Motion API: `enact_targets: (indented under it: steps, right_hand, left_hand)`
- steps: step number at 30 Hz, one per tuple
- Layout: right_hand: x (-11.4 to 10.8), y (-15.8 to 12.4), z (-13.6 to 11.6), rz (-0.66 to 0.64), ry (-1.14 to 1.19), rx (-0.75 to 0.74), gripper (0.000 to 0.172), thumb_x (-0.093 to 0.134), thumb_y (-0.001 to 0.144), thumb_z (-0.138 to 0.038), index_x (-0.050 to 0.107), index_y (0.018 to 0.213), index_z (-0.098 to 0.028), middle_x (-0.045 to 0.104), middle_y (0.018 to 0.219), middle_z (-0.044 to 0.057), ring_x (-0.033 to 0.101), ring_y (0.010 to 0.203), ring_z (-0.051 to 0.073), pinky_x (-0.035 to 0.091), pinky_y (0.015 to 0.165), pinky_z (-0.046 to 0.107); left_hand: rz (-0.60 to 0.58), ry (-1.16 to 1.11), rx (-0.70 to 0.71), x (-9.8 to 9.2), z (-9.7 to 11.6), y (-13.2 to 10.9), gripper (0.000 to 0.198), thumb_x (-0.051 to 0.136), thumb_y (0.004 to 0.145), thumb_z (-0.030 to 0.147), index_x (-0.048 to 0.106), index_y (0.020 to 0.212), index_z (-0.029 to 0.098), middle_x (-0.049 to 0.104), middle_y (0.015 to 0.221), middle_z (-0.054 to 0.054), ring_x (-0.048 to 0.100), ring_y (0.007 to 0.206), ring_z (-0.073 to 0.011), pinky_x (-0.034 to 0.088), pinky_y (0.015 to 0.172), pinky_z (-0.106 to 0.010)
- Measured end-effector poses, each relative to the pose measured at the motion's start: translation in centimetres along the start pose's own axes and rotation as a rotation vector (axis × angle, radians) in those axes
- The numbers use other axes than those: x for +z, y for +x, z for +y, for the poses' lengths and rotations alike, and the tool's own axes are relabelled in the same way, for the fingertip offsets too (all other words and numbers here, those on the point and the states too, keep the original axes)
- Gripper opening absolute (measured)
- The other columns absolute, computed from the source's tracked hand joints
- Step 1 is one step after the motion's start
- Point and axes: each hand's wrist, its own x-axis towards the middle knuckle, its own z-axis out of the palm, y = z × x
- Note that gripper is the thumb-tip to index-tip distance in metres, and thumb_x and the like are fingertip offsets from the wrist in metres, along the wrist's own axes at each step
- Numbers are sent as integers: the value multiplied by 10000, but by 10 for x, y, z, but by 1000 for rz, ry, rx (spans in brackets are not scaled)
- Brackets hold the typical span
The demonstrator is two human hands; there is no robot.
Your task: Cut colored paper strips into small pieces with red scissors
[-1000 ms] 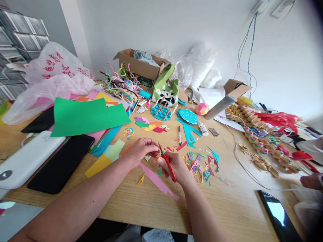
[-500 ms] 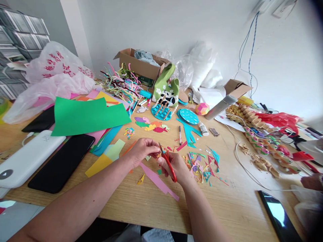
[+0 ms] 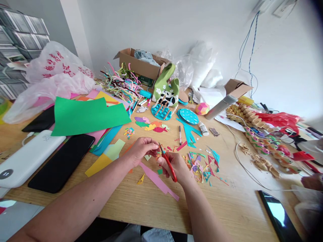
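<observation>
My right hand (image 3: 175, 166) grips red-handled scissors (image 3: 172, 170), their blades pointing up and to the left. Close to the blade tips, my left hand (image 3: 143, 149) is closed in a pinch; whatever sits between its fingertips is too small to make out. Tiny red paper bits (image 3: 168, 148) lie just beyond the blades. Below the hands stretches a long pink paper strip (image 3: 156, 179), with a small yellow scrap (image 3: 141, 179) to its left. Farther back are several colored paper fish (image 3: 151, 126) and a little heap of tiny paper pieces (image 3: 129, 133).
Mixed paper offcuts (image 3: 199, 164) are scattered right of my hands. Green sheets (image 3: 88, 116), a black phone (image 3: 62, 163) and a white power bank (image 3: 30, 158) lie left. A white cable (image 3: 242, 164) and another phone (image 3: 279, 215) are at right. Someone's hand (image 3: 312, 182) shows at the right edge.
My left fingers have shifted very slightly by the scissor tips. Everything else stays where it was.
</observation>
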Motion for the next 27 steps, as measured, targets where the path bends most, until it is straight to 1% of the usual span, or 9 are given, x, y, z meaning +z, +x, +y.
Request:
enact_targets:
  steps: [4,7,11,23,27]
  right_hand:
    - [0,0,0,2,-4,8,452,668,710,-586,502,612,-176,538,443,-21,477,343,98,298,329,183]
    - [0,0,0,6,-1,5,458,666,705,-596,505,616,-177,538,442,-21,483,347,102,301,333,187]
    - [0,-1,-2,11,-16,15,463,660,704,-607,506,622,-178,537,442,-21,477,347,100,297,335,188]
    - [0,-2,-3,11,-26,15,502,669,676,-645,492,606,-181,541,441,-14,475,347,103,292,335,190]
    - [-1,-1,-2,5,-22,19,485,670,684,-630,503,621,-179,549,455,-11,504,367,112,312,345,188]
  left_hand:
    - [-15,-18,7,0,0,0,158,682,655,281,661,671,125,651,659,-38,585,617,-122,439,603,-251]
    - [-16,2,-5,0,-1,0,165,705,637,279,668,688,126,658,666,-37,584,609,-120,439,605,-254]
    - [14,31,0,0,-1,0,153,723,605,250,665,680,129,654,651,-26,579,593,-115,452,622,-262]
    - [24,68,31,1,0,-1,154,710,615,257,650,674,128,646,643,-25,579,587,-113,465,622,-259]
    - [27,67,32,1,1,-1,152,708,612,260,654,672,132,648,639,-25,581,588,-118,463,620,-264]
